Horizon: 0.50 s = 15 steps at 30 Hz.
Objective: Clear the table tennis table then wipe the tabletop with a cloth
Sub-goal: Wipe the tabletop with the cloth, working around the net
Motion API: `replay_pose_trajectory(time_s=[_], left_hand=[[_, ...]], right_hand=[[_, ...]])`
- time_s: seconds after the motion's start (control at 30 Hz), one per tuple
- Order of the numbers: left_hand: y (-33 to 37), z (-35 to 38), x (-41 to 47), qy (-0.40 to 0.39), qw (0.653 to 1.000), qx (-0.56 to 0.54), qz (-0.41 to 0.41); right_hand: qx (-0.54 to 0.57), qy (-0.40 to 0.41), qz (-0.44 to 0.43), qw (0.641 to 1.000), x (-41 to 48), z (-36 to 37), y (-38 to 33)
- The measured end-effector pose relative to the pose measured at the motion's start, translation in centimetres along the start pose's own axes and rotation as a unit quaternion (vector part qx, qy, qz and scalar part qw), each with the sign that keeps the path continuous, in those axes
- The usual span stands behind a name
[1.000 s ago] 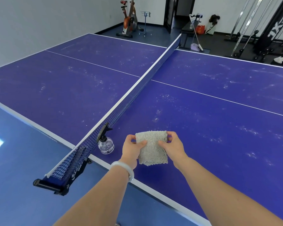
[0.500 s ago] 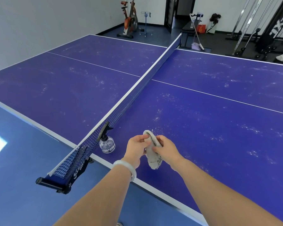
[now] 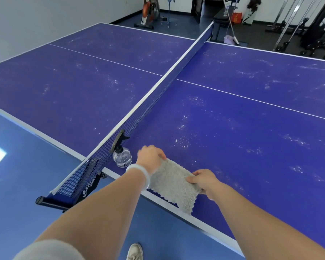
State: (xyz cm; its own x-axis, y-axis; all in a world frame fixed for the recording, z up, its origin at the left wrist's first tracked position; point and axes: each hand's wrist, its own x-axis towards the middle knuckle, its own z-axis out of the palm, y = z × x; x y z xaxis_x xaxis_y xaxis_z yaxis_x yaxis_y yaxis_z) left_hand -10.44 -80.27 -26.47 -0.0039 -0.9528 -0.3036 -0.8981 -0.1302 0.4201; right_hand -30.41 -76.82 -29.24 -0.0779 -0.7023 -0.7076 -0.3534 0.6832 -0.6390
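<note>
Head view: white lettering on the black net clamp (image 3: 88, 186) is too blurred to read. A grey fuzzy rectangular cloth (image 3: 174, 184) is held between both hands over the near white edge of the purple table-tennis desk (image 3: 233, 128). The left hand (image 3: 151, 156) pinches its far corner with curled fingers; the right hand (image 3: 204, 180) grips its right edge, thumb on top. The cloth's long axis runs diagonally from far left to near right, its free near corner drooping. A clear plastic spray bottle (image 3: 122, 158) with a black trigger stands just left of the left hand, beside the blue net (image 3: 148, 102).
</note>
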Motion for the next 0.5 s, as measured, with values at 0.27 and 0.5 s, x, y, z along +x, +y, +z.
replay_pose_trajectory(time_s=[0.27, 0.5], left_hand=[[-0.6, 9.8, -2.6, 0.031, 0.989, 0.143, -0.028], [-0.6, 14.0, -1.9, 0.015, 0.985, 0.169, -0.043]], right_hand=[[-0.122, 0.094, -0.040, 0.987, 1.8, 0.7, 4.2], [-0.341, 0.167, -0.218, 0.899, 4.8, -1.0, 5.7]])
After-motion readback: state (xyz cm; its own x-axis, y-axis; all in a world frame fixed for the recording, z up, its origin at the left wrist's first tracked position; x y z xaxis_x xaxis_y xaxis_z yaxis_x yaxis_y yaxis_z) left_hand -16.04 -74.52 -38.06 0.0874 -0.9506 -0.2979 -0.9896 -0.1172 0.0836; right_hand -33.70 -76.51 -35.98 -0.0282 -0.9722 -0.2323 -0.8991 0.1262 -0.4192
